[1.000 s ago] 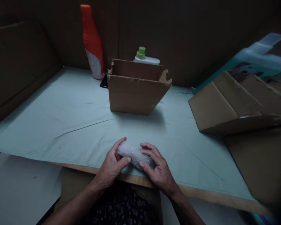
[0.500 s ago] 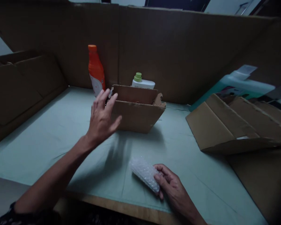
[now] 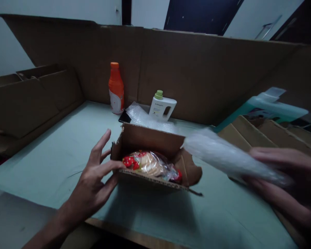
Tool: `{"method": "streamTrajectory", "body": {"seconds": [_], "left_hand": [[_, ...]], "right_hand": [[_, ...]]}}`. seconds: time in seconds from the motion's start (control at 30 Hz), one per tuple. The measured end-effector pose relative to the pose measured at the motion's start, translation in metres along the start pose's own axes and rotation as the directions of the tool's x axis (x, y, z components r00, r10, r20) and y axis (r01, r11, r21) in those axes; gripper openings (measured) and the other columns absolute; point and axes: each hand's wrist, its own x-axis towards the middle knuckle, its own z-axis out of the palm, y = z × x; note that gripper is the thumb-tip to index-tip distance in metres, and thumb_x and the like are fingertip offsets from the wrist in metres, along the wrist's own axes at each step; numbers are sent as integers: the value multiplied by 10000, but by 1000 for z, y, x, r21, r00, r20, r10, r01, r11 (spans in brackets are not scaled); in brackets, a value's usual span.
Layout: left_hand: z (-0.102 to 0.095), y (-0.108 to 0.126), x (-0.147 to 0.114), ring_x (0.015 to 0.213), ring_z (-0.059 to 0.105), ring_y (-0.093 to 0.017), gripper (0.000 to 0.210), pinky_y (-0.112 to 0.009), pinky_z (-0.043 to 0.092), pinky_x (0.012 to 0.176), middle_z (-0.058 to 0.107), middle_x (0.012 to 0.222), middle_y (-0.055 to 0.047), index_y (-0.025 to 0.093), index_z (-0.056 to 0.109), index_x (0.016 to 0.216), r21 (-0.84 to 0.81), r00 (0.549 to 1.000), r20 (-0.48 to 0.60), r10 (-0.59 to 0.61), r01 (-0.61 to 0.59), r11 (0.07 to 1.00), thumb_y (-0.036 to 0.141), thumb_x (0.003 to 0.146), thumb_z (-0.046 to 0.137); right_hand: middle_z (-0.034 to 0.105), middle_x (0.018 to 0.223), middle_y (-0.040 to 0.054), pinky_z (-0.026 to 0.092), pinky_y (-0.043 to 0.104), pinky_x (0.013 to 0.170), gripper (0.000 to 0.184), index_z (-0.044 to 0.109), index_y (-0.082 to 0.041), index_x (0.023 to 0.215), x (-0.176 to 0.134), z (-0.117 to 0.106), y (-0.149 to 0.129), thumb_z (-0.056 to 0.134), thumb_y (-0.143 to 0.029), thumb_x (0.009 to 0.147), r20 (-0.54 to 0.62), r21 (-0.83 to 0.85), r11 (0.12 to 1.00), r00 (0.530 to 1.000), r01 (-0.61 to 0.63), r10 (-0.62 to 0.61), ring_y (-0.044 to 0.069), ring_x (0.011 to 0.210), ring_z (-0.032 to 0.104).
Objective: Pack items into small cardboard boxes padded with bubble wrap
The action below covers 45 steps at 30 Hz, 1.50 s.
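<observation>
My left hand (image 3: 94,176) grips the left end of a small open cardboard box (image 3: 155,180), thumb over its near rim and index finger raised. Inside the box lies a clear plastic packet (image 3: 151,164) with red parts and pale, biscuit-like contents. At the right, my right hand (image 3: 282,183) is wrapped round a bubble-wrapped bundle (image 3: 220,154), blurred by motion. The bundle is raised, its far end near the box's right side. What the bubble wrap encloses cannot be made out.
Behind the box stand an orange bottle (image 3: 116,90) and a white jug with a green cap (image 3: 162,107), by a loose bubble wrap sheet (image 3: 140,116). Cardboard boxes flank both sides (image 3: 41,100). A teal-filled container (image 3: 269,107) leans at right. A tall cardboard wall (image 3: 197,69) closes the back.
The cardboard box has come nearer and its inside now shows. My left hand has taken hold of its left end. My right hand has lifted the bubble-wrapped bundle up and rightward.
</observation>
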Motion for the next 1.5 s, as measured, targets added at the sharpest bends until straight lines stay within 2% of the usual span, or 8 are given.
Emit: {"method": "streamTrajectory", "body": {"seconds": [0.17, 0.43, 0.83, 1.1, 1.23, 1.33, 1.4, 1.5], "left_hand": [[11, 5, -35, 1515, 312, -325, 328, -522, 528, 1088, 155, 1692, -29, 260, 627, 1103, -47, 991, -94, -98, 94, 994, 40, 871, 551], [20, 1, -41, 1500, 342, -319, 393, -556, 490, 1131, 212, 1672, -11, 263, 622, 1060, -177, 987, -121, -108, 85, 980, -29, 833, 492], [25, -2, -44, 1456, 415, -296, 309, -529, 511, 1112, 264, 1646, -22, 255, 633, 1025, -180, 977, -150, -148, 120, 976, 14, 861, 529], [30, 4, -42, 1439, 441, -271, 301, -476, 532, 1080, 352, 1594, -53, 232, 621, 988, -142, 974, -156, -161, 139, 980, 2, 847, 487], [32, 0, -49, 1429, 452, -284, 479, -500, 479, 1130, 235, 1656, -76, 317, 515, 1349, -212, 948, -248, -201, 149, 966, 127, 913, 571], [27, -15, -59, 1418, 464, -290, 751, -480, 502, 1108, 210, 1669, -104, 377, 238, 1558, -307, 912, -270, -307, 221, 926, 231, 925, 615], [24, -28, -64, 1417, 464, -296, 757, -473, 519, 1086, 261, 1651, -105, 376, 237, 1564, -331, 898, -176, -403, 332, 884, 283, 923, 629], [29, -42, -67, 1432, 436, -313, 749, -489, 517, 1078, 291, 1636, -108, 354, 276, 1550, -363, 871, -13, -492, 454, 814, 336, 901, 650]], "right_hand": [[694, 923, 56, 439, 314, 543, 193, 694, -260, 1012, 62, 69, -48, 503, -261, 990, 483, -40, 811, 721, 584, -496, 156, 660, 609], [719, 846, 92, 365, 290, 550, 37, 706, -157, 835, 88, 206, -86, 709, -194, 830, 885, 81, 694, 268, 716, -380, 189, 691, 637], [731, 907, 32, 445, 252, 608, 220, 698, -185, 975, 88, 194, -62, 640, -55, 807, 863, 242, 901, 346, 360, -369, 164, 745, 645], [723, 762, 55, 379, 267, 543, 190, 741, -138, 822, 98, 208, -83, 585, -31, 838, 951, 123, 856, 186, 502, -246, 140, 595, 570], [743, 1072, 48, 486, 263, 733, 283, 731, -189, 1073, 105, 164, -80, 606, -47, 863, 866, 196, 877, 342, 439, -364, 163, 882, 664], [747, 1056, 42, 515, 280, 784, 215, 709, -182, 1090, 82, 93, -53, 561, -134, 942, 579, 128, 959, 766, 251, -278, 166, 924, 685], [764, 983, 42, 527, 279, 720, 168, 724, -220, 1045, 47, 51, -24, 580, -258, 967, 312, 22, 999, 950, 23, -29, 160, 818, 706], [773, 908, 65, 553, 307, 655, 174, 740, -251, 1004, -24, 27, 18, 658, -366, 902, 198, -13, 973, 953, -230, 228, 201, 763, 714]]}}
